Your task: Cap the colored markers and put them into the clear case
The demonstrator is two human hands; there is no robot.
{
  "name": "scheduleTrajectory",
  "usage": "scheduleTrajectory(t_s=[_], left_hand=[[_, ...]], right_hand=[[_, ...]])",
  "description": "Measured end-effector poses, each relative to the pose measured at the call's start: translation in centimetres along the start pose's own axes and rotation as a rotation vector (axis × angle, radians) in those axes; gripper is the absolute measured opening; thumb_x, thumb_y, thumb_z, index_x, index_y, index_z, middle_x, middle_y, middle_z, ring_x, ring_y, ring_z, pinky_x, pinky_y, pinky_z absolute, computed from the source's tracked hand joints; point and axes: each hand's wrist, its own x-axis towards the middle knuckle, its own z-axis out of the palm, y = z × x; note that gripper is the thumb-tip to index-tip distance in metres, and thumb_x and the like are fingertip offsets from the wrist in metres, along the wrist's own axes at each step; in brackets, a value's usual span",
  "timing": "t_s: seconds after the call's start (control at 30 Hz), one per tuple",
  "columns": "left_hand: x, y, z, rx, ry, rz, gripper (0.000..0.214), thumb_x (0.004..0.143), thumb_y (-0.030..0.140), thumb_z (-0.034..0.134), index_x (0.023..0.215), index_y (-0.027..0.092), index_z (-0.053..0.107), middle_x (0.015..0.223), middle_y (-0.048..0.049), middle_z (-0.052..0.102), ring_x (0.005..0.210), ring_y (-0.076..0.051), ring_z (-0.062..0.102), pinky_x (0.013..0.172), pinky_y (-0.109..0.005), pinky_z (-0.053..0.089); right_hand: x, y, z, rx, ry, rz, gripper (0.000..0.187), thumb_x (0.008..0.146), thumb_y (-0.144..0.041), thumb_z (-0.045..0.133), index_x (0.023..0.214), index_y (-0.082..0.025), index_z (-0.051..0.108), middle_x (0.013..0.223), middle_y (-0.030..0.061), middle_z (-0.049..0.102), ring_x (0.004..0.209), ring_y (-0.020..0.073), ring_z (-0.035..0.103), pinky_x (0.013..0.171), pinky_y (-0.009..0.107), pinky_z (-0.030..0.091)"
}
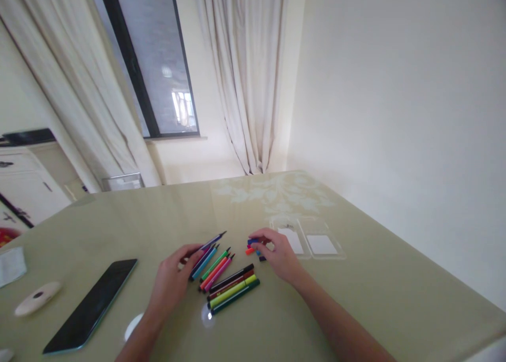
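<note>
Several coloured felt-tip pens (225, 277) lie side by side in the middle of the green table (379, 299), some capped and some uncapped. My left hand (174, 277) is closed on the purple pen (209, 243) at the left end of the row, its bare tip pointing up and right. My right hand (276, 254) rests just right of the pens, fingers curled over several loose pen caps (253, 246) in blue and orange.
An open clear plastic pen case (312, 238) lies just beyond my right hand. A dark tablet (93, 304) lies at the left, with a white oval object (37, 297) further left. A curtained window and a white cabinet stand behind the table.
</note>
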Motion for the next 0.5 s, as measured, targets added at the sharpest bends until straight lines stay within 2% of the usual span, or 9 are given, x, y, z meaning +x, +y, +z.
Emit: scheduleTrajectory(t_s=[0.1, 0.17, 0.27, 0.33, 0.4, 0.5], left_hand=[[-1.0, 1.9, 1.5, -0.122, -0.057, 0.07, 0.032, 0.091, 0.051, 0.059, 0.103, 0.029, 0.078, 0.108, -0.001, 0.08, 0.098, -0.024, 0.072, 0.085, -0.032, 0.056], [-1.5, 2.5, 1.9, -0.131, -0.068, 0.087, 0.03, 0.091, 0.05, 0.059, 0.103, 0.03, 0.079, 0.109, -0.0012, 0.079, 0.101, -0.025, 0.072, 0.087, -0.033, 0.056], [-1.8, 2.9, 1.9, -0.112, -0.077, 0.08, 0.032, 0.091, 0.05, 0.059, 0.103, 0.029, 0.079, 0.107, -0.0025, 0.08, 0.097, -0.025, 0.073, 0.085, -0.034, 0.057], [-1.8, 3.1, 1.7, -0.106, -0.085, 0.081, 0.033, 0.091, 0.051, 0.058, 0.101, 0.028, 0.079, 0.104, -0.0033, 0.08, 0.095, -0.026, 0.073, 0.082, -0.035, 0.058], [-1.8, 3.3, 1.6, -0.107, -0.089, 0.088, 0.032, 0.09, 0.051, 0.058, 0.099, 0.028, 0.079, 0.102, -0.0031, 0.08, 0.095, -0.026, 0.073, 0.083, -0.035, 0.058], [-1.8, 3.5, 1.6, -0.111, -0.084, 0.095, 0.03, 0.089, 0.048, 0.059, 0.099, 0.028, 0.079, 0.102, -0.0021, 0.08, 0.096, -0.026, 0.073, 0.085, -0.035, 0.057]], right_hand=[[0.1, -0.3, 0.1, 0.071, 0.006, 0.035, 0.011, 0.09, -0.027, 0.071, 0.098, -0.022, 0.076, 0.091, 0.003, 0.076, 0.083, 0.0191, 0.07, 0.079, 0.031, 0.054], [0.1, -0.7, -0.1, 0.058, 0.036, 0.014, 0.015, 0.092, -0.029, 0.067, 0.103, -0.023, 0.076, 0.094, 0.0036, 0.074, 0.085, 0.0187, 0.069, 0.081, 0.031, 0.053], [-0.1, -1.1, -0.3, 0.028, 0.097, 0.005, 0.023, 0.098, -0.029, 0.057, 0.112, -0.024, 0.074, 0.099, 0.0047, 0.069, 0.091, 0.0181, 0.066, 0.084, 0.032, 0.051], [-0.1, -1.1, -0.3, 0.052, 0.11, 0.055, 0.024, 0.099, -0.029, 0.053, 0.111, -0.024, 0.072, 0.103, 0.0052, 0.068, 0.095, 0.0184, 0.066, 0.087, 0.032, 0.05], [0.0, -1.0, -0.3, 0.098, 0.112, 0.127, 0.02, 0.097, -0.029, 0.055, 0.109, -0.023, 0.07, 0.104, 0.0054, 0.07, 0.096, 0.0192, 0.066, 0.086, 0.033, 0.051], [0.2, -0.7, -0.3, 0.235, 0.115, 0.199, 0.019, 0.09, -0.035, 0.068, 0.104, -0.022, 0.067, 0.1, 0.0056, 0.074, 0.089, 0.0203, 0.069, 0.082, 0.034, 0.054]])
